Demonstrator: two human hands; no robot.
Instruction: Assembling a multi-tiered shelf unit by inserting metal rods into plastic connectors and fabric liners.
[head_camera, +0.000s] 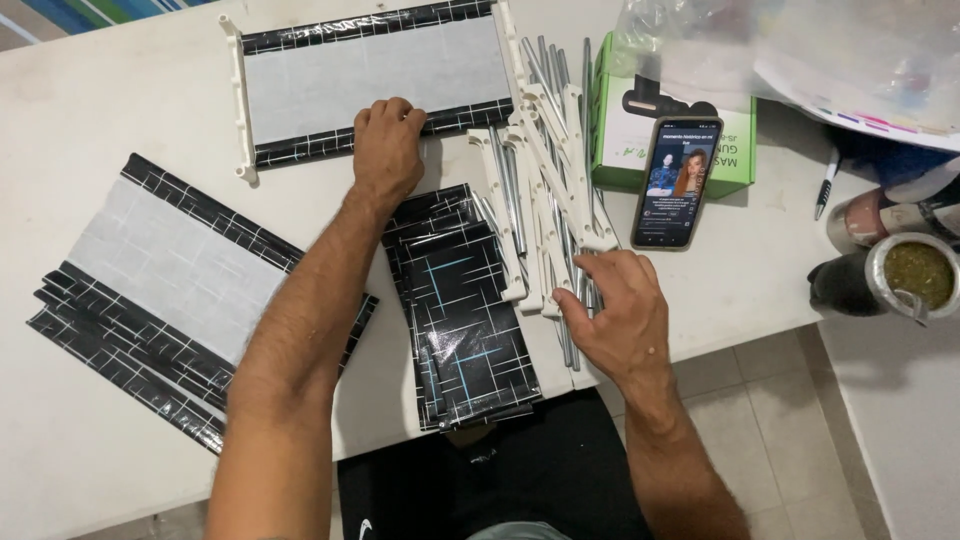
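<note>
My left hand rests knuckles-down with curled fingers on the lower black edge of a framed panel, grey in the middle with black patterned borders and white plastic end bars. My right hand reaches into a heap of metal rods and white plastic bars near the table's front edge, its fingers closed around a few thin metal rods. Between my arms lies a folded stack of black patterned fabric sheets.
A second grey-and-black fabric panel lies flat at the left. A phone with a lit screen leans on a green and white box. A plastic bag, a pen and a metal cup sit at the right.
</note>
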